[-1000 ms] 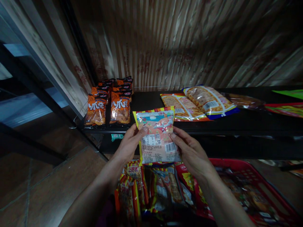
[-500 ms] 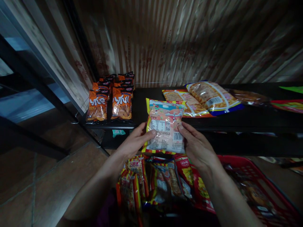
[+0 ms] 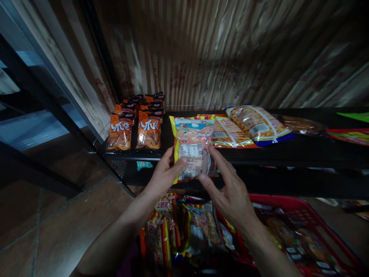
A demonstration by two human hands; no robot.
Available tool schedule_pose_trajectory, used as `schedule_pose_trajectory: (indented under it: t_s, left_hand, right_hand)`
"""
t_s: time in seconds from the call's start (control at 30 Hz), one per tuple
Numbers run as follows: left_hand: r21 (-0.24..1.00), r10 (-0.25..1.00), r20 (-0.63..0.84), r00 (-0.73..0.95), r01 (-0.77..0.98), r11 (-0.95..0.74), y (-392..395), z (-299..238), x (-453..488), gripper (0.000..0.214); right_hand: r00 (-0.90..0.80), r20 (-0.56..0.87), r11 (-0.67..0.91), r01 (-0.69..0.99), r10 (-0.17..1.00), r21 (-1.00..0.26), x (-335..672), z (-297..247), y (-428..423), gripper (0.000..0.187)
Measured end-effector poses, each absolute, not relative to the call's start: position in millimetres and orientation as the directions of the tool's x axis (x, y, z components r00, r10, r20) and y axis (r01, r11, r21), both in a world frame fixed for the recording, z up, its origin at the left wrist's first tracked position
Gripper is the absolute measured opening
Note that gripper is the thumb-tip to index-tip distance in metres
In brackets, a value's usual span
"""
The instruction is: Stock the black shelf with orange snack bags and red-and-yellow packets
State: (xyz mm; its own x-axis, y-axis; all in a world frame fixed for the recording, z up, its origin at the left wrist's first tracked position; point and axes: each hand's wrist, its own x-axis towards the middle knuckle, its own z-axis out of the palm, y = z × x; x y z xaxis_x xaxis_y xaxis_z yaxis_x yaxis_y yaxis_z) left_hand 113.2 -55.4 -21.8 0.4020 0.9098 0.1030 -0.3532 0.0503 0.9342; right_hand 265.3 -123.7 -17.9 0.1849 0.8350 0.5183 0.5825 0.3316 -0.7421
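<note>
A pink and yellow snack bag (image 3: 192,145) with a printed label and barcode is held over the front edge of the black shelf (image 3: 288,154). My left hand (image 3: 165,175) grips its lower left edge, thumb on the label. My right hand (image 3: 227,188) pinches its lower right part, fingers laid across the bag. Below my arms a red basket (image 3: 291,204) holds several more snack packs (image 3: 184,227).
Orange snack bags (image 3: 134,129) stand in rows at the shelf's left end. Flat orange and blue packs (image 3: 245,127) lie to the right, with more packs further right (image 3: 346,134). A striped wall rises behind. A brown tiled floor (image 3: 57,223) lies at left.
The bag has moved up and forward onto the shelf's front edge. My right hand slid from the bag's right edge across its lower face.
</note>
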Motion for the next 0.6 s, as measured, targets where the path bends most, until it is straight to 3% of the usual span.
schedule_pose_trajectory:
  t_s: [0.1, 0.2, 0.37, 0.5, 0.6]
  left_hand:
    - [0.962, 0.871, 0.193, 0.451, -0.26, -0.079, -64.9, -15.6, 110.5, 0.05]
    - [0.96, 0.836, 0.28, 0.471, -0.117, -0.256, -74.2, -7.8, 104.2, 0.052]
    - [0.871, 0.781, 0.415, 0.466, 0.045, -0.489, -84.5, 0.4, 99.2, 0.05]
    - [0.765, 0.7, 0.51, 0.5, 0.107, -0.635, -88.8, 1.8, 101.4, 0.044]
    - [0.691, 0.647, 0.552, 0.526, 0.147, -0.708, -88.5, 1.5, 102.3, 0.045]
  right_hand:
    - [0.136, 0.415, 0.326, 0.423, 0.9, -0.845, 263.8, -19.9, -124.6, 0.076]
    - [0.081, 0.338, 0.327, 0.128, 0.938, -0.936, 262.1, -21.1, -127.0, 0.089]
    - [0.153, 0.219, 0.25, -0.226, 0.964, -0.941, 252.6, -12.3, -134.0, 0.098]
    - [0.22, 0.007, 0.079, -0.321, 0.975, -0.944, 252.9, -7.8, -136.9, 0.067]
    - [0.366, 0.021, 0.125, -0.263, 0.93, -0.957, 264.0, -20.5, -135.5, 0.036]
